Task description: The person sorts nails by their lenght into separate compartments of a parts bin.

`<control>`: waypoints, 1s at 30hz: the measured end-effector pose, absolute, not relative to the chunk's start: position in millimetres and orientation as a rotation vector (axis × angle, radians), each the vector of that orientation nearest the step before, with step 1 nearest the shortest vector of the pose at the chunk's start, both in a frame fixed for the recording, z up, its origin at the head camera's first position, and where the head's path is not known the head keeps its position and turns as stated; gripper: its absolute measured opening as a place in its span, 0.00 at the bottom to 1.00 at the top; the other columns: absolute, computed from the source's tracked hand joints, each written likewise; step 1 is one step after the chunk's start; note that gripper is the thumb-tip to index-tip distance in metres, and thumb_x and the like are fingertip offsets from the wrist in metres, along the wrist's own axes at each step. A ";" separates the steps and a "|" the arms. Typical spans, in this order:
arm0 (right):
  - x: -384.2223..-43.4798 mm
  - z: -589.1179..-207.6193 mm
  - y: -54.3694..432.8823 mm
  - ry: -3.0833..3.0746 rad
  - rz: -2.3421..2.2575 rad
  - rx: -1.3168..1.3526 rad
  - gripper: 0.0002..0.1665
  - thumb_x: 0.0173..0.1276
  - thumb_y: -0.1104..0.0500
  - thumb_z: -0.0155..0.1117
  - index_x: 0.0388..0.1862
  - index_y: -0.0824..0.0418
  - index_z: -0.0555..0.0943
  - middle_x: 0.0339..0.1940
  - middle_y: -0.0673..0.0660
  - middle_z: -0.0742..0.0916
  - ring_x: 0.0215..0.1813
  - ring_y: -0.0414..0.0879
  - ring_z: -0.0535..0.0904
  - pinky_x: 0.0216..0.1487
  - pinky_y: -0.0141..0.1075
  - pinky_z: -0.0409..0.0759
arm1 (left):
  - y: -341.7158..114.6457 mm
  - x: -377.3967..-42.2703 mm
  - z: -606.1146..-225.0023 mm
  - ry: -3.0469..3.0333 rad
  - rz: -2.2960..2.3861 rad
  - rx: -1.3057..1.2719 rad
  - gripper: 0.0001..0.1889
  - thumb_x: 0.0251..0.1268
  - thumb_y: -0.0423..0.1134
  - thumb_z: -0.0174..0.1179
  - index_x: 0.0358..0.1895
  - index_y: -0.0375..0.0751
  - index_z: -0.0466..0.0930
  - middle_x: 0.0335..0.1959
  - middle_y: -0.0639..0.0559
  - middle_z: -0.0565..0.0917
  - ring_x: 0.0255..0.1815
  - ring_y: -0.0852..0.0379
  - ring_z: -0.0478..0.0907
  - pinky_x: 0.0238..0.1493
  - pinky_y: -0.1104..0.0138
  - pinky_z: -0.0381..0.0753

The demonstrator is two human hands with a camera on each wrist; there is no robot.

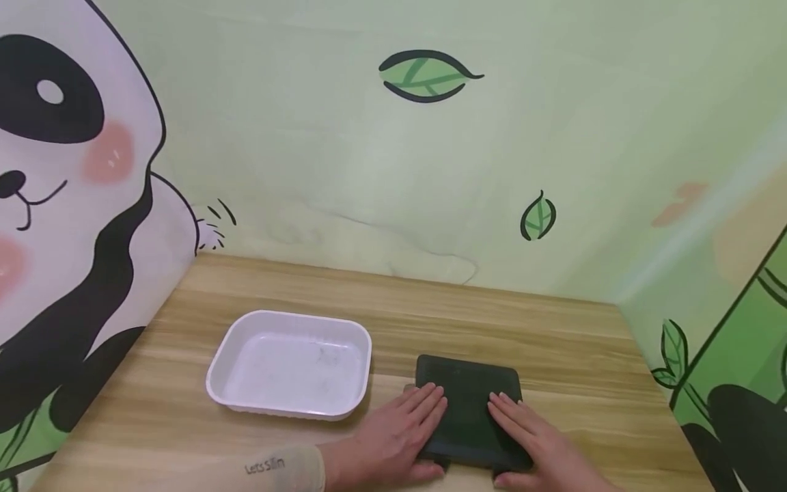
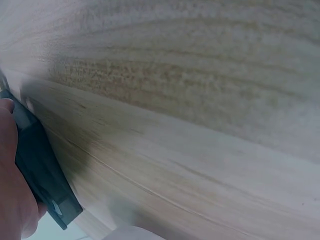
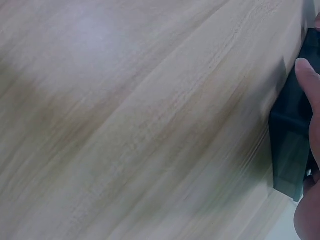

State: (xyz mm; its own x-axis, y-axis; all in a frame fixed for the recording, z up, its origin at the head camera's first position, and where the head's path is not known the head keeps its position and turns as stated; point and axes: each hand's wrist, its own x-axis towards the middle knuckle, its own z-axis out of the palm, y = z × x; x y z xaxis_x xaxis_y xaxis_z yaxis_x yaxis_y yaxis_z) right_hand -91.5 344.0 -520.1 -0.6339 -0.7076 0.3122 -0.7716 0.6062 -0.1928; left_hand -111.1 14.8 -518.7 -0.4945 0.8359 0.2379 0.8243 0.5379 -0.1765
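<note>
A dark, flat, roughly rectangular case [image 1: 470, 410] lies on the wooden table in the head view. My left hand [image 1: 402, 434] rests on its left side, fingers stretched over the top and thumb at the near edge. On the right side lies my right hand [image 1: 544, 444], its fingers also extended on the top and its thumb near the front corner. In the left wrist view, the case [image 2: 42, 160] shows at the left edge beside part of my hand. At the right edge of the right wrist view, my thumb touches the case [image 3: 290, 115]. The case's contents are hidden.
A white, rounded rectangular tray [image 1: 289, 403] stands on the wooden table [image 1: 295, 280] to the left of the case. Walls with panda and leaf pictures [image 1: 430, 171] border the table at the back and sides.
</note>
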 end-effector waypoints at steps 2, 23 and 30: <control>-92.2 -520.9 343.0 -2.613 0.451 1.235 0.62 0.57 0.33 0.81 0.81 0.65 0.70 0.80 0.64 0.74 0.87 0.36 0.51 0.81 0.23 0.43 | 14.5 -112.1 -519.6 -2.465 0.045 -1.384 0.47 0.75 0.73 0.50 0.78 0.34 0.70 0.78 0.38 0.72 0.81 0.46 0.68 0.77 0.59 0.70; -93.1 -524.8 341.4 -2.560 0.389 1.201 0.58 0.58 0.32 0.79 0.77 0.66 0.74 0.77 0.63 0.78 0.86 0.33 0.51 0.80 0.23 0.44 | 19.8 -114.9 -523.6 -2.347 0.110 -1.356 0.47 0.71 0.74 0.55 0.73 0.34 0.77 0.72 0.40 0.79 0.75 0.47 0.75 0.73 0.60 0.74; -90.8 -526.6 340.1 -2.553 0.397 1.182 0.56 0.58 0.36 0.81 0.77 0.65 0.75 0.75 0.62 0.80 0.85 0.32 0.54 0.80 0.22 0.46 | 21.7 -114.0 -525.1 -2.373 0.103 -1.344 0.46 0.71 0.73 0.57 0.73 0.35 0.77 0.73 0.41 0.78 0.76 0.48 0.74 0.73 0.61 0.74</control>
